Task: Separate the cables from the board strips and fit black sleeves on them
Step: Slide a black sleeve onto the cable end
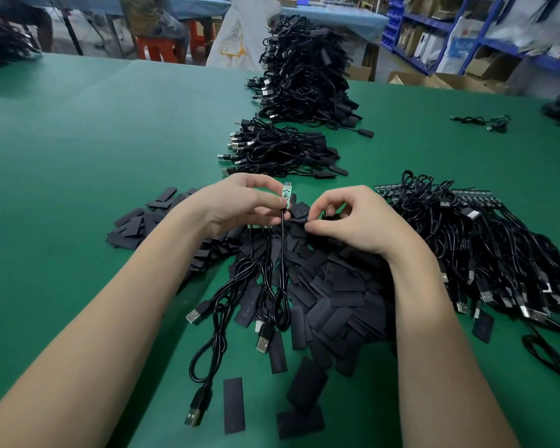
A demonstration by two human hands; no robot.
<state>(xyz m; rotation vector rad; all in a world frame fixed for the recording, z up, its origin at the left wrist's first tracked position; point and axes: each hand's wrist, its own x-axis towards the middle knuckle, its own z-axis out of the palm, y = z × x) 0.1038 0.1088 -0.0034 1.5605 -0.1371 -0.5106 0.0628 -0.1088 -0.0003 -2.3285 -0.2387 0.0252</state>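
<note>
**Sleeving cables at the green bench**

Green matting covers our table (94, 150), with blue shelving (485, 43) behind on the right and a red stool (157, 48) beyond the far edge.

Our left hand (236, 202) pinches a small green board (287, 196) between thumb and fingertips, holding it upright above the sleeves. A black cable (282, 250) hangs from the board's lower end and runs toward us across the pile, ending among USB plugs (263, 341) lying on the mat. More green board edge shows just under that hand's fingers.

Our right hand (349, 221) is curled, thumb and forefinger closed together low over the sleeve pile; they seem to nip a black sleeve, though black on black makes it hard to be sure.

Flat black sleeves (337, 299) lie heaped between and beneath both wrists, spilling left in a thinner scatter and toward us, where one lone sleeve (234, 405) lies apart.

To the right of the heap, touching it, sprawls a tangle of unsleeved cables (485, 240), with strips (388, 189) of boards showing at its far edge.

Farther off, straight ahead, sits a low stack of finished cables (282, 150), and behind it a taller stack (304, 72). A loose cable (482, 120) lies well apart at far right.
</note>
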